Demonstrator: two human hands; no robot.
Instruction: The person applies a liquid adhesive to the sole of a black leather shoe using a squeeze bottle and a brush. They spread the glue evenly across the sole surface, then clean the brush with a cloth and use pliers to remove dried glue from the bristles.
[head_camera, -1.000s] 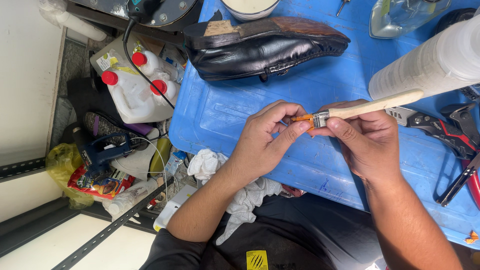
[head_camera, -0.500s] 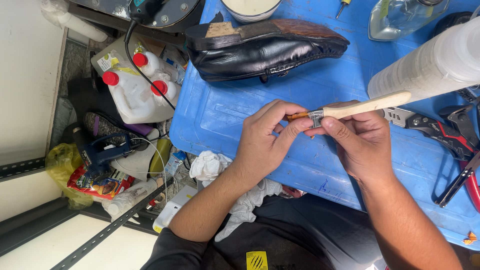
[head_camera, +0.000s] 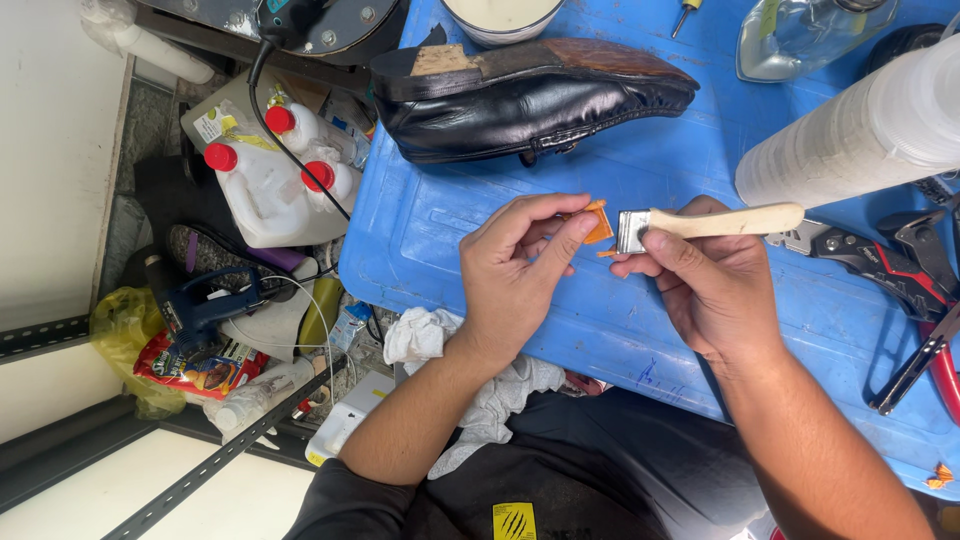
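Fingers of the right hand (head_camera: 725, 290) were clamped on a wooden-handled brush (head_camera: 700, 224); left hand (head_camera: 515, 275) pinched its orange bristles (head_camera: 597, 222). Brush was held above the blue bench (head_camera: 450, 230), near a black shoe (head_camera: 530, 95).

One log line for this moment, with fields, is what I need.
left hand: pinches orange bristles | right hand: holds brush | shoe: on blue tray

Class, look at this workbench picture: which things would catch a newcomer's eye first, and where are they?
At the centre, the left hand pinches the orange bristles of a small wooden-handled brush, which the right hand holds. Above them a black leather shoe lies on its side on the blue table. Down on the left stand white jugs with red caps.
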